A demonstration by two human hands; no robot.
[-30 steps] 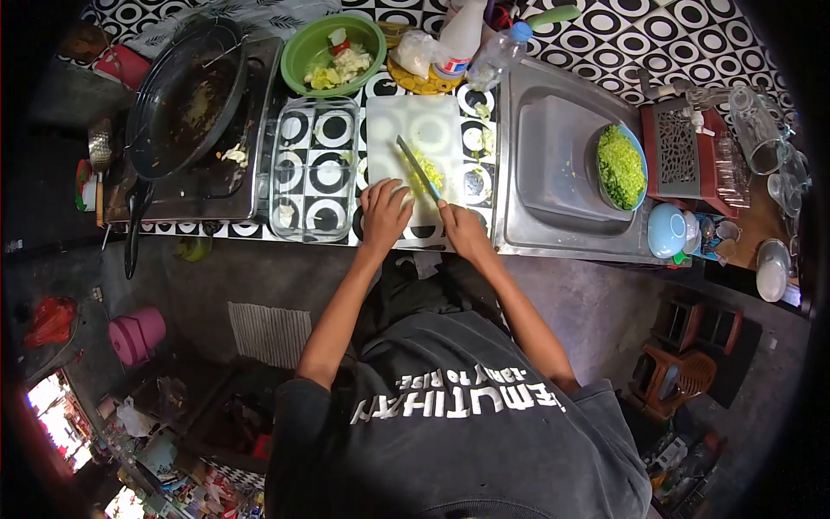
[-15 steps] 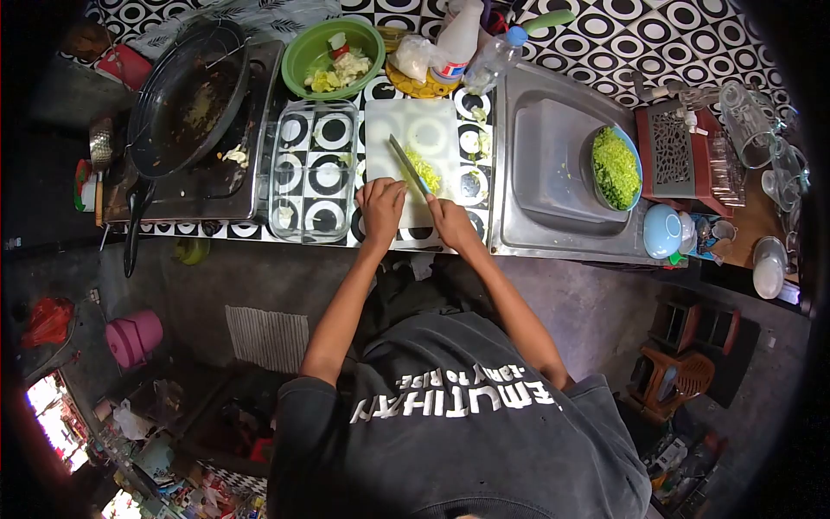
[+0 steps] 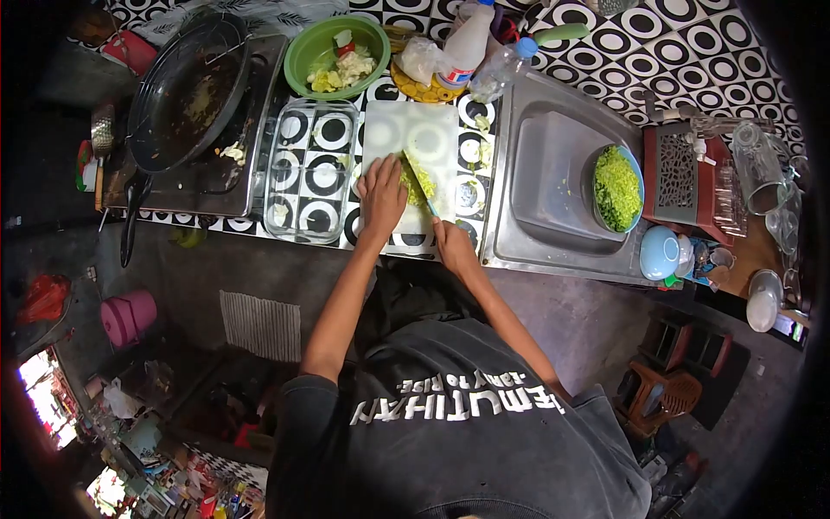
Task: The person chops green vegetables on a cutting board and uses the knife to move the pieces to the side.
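Note:
A translucent cutting board (image 3: pixel 389 130) lies on the patterned counter in front of me. On it is a small pile of finely chopped light-green vegetable (image 3: pixel 415 190). My right hand (image 3: pixel 454 246) grips the handle of a knife (image 3: pixel 419 177), whose blade slants across the pile towards the far left. My left hand (image 3: pixel 383 197) lies on the board's left part, fingers stretched forward, beside the pile and close to the blade's tip. Part of the pile is hidden by the blade and the left hand.
A clear glass dish (image 3: pixel 309 227) stands left of the board, and a green basin (image 3: pixel 298 78) with vegetable pieces behind it. A wok (image 3: pixel 186 104) rests on the stove. At right, the sink (image 3: pixel 497 233) holds a grey tub (image 3: pixel 553 160) and a bowl of chopped greens (image 3: pixel 616 192). Bottles (image 3: pixel 467 48) stand behind.
My left hand has moved forward and flattened beside the pile. The knife and my right hand have shifted slightly right and nearer to me. The camera view has tilted a little.

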